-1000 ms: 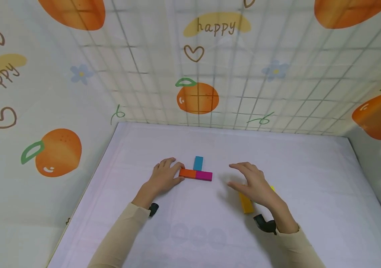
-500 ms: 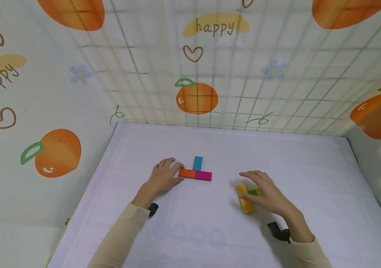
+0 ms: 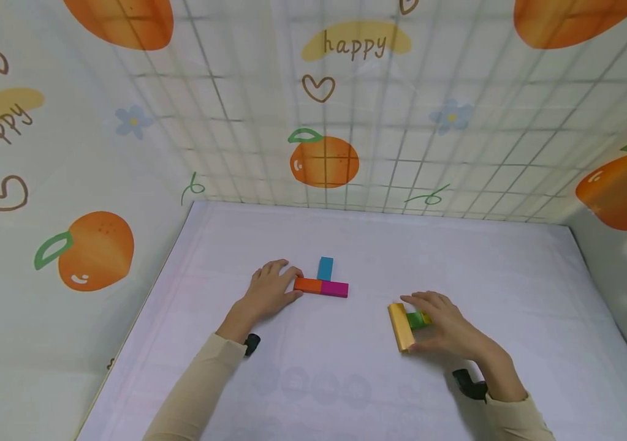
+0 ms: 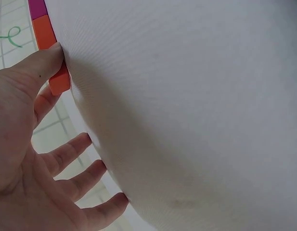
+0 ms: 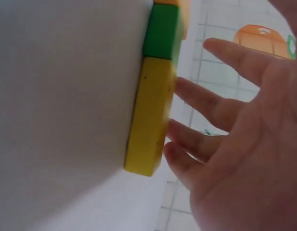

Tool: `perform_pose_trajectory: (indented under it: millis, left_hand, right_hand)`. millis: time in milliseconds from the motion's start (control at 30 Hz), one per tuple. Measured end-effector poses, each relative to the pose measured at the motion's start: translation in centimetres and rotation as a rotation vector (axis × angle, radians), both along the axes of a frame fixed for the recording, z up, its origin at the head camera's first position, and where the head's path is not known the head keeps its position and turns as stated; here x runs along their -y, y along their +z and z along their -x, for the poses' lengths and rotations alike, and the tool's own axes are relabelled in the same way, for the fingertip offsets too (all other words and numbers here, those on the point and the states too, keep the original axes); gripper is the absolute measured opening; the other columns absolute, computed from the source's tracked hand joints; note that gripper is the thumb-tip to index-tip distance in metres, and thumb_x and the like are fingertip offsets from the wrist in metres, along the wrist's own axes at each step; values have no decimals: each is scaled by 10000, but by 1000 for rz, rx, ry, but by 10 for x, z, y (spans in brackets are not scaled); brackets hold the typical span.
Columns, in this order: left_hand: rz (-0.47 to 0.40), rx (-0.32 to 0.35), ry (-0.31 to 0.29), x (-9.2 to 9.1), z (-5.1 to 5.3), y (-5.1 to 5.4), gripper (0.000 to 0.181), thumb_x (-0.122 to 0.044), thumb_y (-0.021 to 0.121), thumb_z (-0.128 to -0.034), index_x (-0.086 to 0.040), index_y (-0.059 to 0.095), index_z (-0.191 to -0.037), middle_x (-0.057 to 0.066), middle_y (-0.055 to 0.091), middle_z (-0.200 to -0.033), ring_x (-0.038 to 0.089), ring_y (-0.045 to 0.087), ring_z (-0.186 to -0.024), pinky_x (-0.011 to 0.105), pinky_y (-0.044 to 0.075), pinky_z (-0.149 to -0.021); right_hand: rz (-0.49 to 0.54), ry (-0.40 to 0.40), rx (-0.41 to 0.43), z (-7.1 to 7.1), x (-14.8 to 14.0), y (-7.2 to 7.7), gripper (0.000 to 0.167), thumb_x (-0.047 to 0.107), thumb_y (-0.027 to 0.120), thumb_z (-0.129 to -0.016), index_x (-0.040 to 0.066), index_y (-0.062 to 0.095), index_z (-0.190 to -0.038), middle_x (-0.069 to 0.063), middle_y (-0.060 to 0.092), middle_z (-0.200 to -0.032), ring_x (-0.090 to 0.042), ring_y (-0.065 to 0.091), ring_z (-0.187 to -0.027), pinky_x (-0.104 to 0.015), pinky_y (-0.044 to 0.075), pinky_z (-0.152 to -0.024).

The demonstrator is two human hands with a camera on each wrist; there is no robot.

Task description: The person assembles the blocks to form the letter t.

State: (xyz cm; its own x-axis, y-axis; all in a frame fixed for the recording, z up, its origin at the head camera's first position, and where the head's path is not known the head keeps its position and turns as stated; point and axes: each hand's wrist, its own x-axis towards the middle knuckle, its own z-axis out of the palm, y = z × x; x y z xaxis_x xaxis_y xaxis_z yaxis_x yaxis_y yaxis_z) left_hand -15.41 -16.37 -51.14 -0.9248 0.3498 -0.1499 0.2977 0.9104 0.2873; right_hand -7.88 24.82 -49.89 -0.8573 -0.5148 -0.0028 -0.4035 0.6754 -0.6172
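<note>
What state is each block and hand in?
Orange block: pinched near its left end.
Pink block: unheld, end to end with orange.
Blue block: unheld, crosswise behind that row.
Amber block: possibly touched, not clearly gripped.
Yellow block: lying, mostly hidden from above.
Green block: between amber and yellow.
Left hand: pinching orange.
Right hand: spread by amber and yellow, contact unclear.

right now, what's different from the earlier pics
The right hand moved right and down in the head view, uncovering the green block and more of the left yellow block; no new grip shows. The left hand kept holding the orange block; magenta block and blue block stayed put.
</note>
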Motion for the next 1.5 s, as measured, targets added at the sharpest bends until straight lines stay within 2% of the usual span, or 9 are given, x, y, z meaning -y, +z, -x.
perform_pose_trajectory:
  millis: [233,467,933,1267,1500]
  left_hand:
    - [6,5,5,0,-1,1,435,-443,655,-957,-293,543,-1350,139,358,-1536,365,281,-1407,643,246,-1110]
    - [5,7,3,1,-1,-1,430,-450,651,-958,-299,542,-1346,134,350,-1541,362,277,-1409,641,246,-1111]
    - [5,14,3,0,0,0,430,-449,655,-955,-306,544,-1345,134,350,-1543,358,273,-1412,639,251,-1109]
    - [11,16,3,0,0,0,437,-447,654,-956,-304,540,-1353,137,348,-1545,364,271,-1412,640,250,-1108]
    - [19,20,4,1,1,-1,443,-455,651,-956,-305,536,-1356,134,343,-1547,364,264,-1415,639,250,-1109]
  right_hand:
    - [-95,-3,-11,0,0,-6,1028,423,932,-665,149,422,-1515,-197,411,-1470,-484,258,-1375,-724,276,-1017]
    - [-118,-3,-2,0,3,-8,1023,412,938,-650,156,435,-1504,-240,371,-1501,-537,198,-1393,-737,185,-1033]
    - [-171,-1,-29,1,5,-6,979,428,938,-641,198,473,-1472,-221,387,-1486,-502,270,-1361,-723,249,-994]
    - [-150,-11,-32,0,6,-7,954,396,945,-639,203,488,-1453,-207,397,-1479,-498,276,-1354,-710,206,-1008]
    - [-128,-16,-54,1,7,-8,962,460,940,-627,191,499,-1439,-189,427,-1447,-494,307,-1326,-716,203,-997]
